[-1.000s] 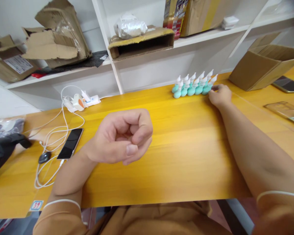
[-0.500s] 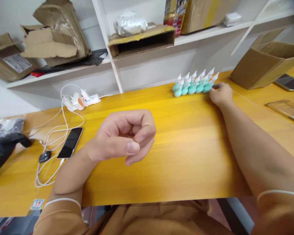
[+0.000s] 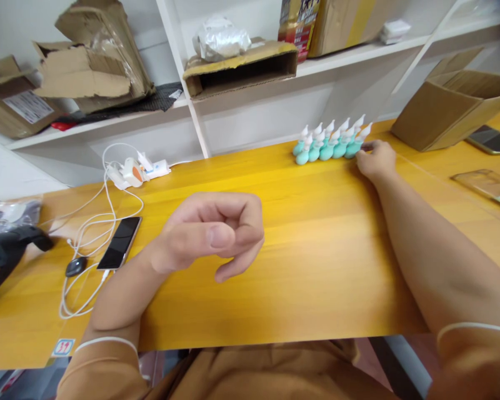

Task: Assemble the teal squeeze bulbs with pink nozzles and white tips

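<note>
Several teal bulbs with white pointed tips, which look like nasal aspirators point(image 3: 325, 151), stand upright in two close rows at the back of the table. My right hand point(image 3: 377, 160) is at the right end of the rows, thumb and fingers closed against the end nasal aspirator point(image 3: 353, 149); its fingertips are partly hidden. Over the middle of the table hovers my left hand point(image 3: 214, 230), its fingers curled and the thumb laid over them. Nothing shows in that hand.
Left on the yellow table point(image 3: 283, 289) lie a phone point(image 3: 120, 243), tangled white cables point(image 3: 83, 233) and a power strip point(image 3: 158, 169). An open cardboard box point(image 3: 445, 111) stands at the back right, near another phone point(image 3: 495, 139). Shelves point(image 3: 250, 86) with cartons run behind.
My left hand's fingers have curled in further, and its thumb has shifted up over them. My right hand and the nasal aspirators have stayed in place.
</note>
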Tool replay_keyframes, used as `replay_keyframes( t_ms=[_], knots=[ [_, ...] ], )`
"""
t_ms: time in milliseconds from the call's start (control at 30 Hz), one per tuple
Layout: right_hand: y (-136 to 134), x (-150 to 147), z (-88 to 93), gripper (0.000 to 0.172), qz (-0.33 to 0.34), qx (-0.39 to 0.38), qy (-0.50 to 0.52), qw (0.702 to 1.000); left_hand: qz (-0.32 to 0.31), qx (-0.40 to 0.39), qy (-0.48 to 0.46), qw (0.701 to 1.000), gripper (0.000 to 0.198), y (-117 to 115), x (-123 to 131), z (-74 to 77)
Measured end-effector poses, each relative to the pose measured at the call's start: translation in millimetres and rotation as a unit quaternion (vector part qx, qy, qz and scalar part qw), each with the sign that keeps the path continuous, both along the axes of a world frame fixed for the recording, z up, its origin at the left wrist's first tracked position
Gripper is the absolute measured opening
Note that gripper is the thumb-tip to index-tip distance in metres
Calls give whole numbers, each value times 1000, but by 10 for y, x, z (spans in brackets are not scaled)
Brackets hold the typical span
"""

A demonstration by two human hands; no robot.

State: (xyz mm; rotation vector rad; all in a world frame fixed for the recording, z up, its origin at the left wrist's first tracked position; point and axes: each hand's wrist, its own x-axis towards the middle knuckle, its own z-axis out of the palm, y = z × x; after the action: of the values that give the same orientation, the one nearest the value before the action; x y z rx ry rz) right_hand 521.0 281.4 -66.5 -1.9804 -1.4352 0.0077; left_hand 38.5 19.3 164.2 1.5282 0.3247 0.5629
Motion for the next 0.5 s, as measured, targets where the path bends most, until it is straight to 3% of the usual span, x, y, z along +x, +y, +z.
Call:
replay_keyframes(
  t_ms=[133, 300, 400, 500],
  knots=[
    [-21, -28, 29, 39, -26, -16, 8, 1000, 0, 4, 0, 1000, 43, 12, -3, 12],
    [-56, -64, 67, 40, -29, -27, 12, 999, 29, 54, -46, 997, 43, -40, 22, -120],
    [-74, -84, 88, 40, -27, -30, 14, 999, 65, 64, -30, 995, 44, -77, 6, -196],
    [-84, -102, 110, 40, -26, -32, 17, 999, 78, 96, 2, 992, 43, -85, 8, -180]
  ],
)
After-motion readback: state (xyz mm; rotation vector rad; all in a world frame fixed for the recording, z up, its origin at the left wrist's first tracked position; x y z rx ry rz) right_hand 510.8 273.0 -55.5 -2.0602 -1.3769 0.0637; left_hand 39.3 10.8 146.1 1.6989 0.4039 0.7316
